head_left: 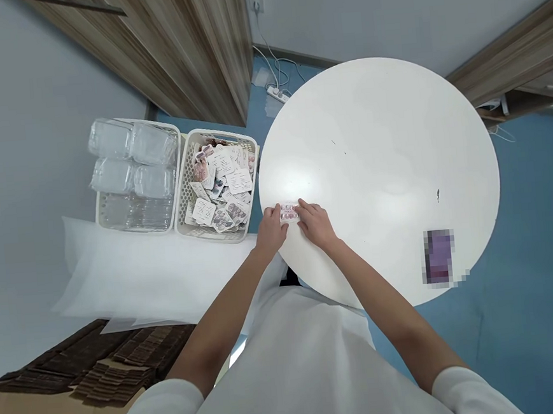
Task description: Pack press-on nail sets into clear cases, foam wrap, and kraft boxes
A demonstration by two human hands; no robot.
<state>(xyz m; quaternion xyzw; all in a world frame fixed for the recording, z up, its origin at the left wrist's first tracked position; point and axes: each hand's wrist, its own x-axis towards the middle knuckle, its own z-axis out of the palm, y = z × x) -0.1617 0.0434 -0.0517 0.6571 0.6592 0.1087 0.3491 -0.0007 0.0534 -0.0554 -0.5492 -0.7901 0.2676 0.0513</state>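
Note:
A small clear blister pack with pink and red pieces (pixel 289 213) lies on the near left edge of a round white table (pixel 378 154). My left hand (pixel 271 228) pinches its left end, fingers curled. My right hand (pixel 315 223) presses on its right end, fingers bent over it. Both hands hold the pack between them.
Left of the table stand two white baskets: one (pixel 247 147) with several printed cards and packs, one (pixel 99 211) with clear plastic trays. A white foam sheet (pixel 143 275) lies below them. Brown cardboard pieces (pixel 102 364) are stacked at the lower left. A blurred purple object (pixel 439 256) rests on the table's right.

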